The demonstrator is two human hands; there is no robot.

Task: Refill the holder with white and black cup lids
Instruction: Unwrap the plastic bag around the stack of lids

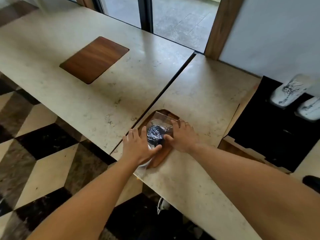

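Two clear plastic sleeves of lids lie on a wooden inset [161,157] near the counter's front edge. The black lids [155,134] show through crinkled plastic between my hands. A sleeve of white lids [145,164] peeks out under my left hand [141,147], whose fingers curve over its top. My right hand [181,135] rests on the right side of the black lids' sleeve, fingers spread over the plastic and thumb against it. The holder itself I cannot make out for certain.
A second wooden inset [94,59] sits in the left counter slab [86,94]. A dark recess [273,129] at the right holds two stacks of white printed cups [287,91]. A gap [166,89] splits the two slabs. Patterned floor lies to the left.
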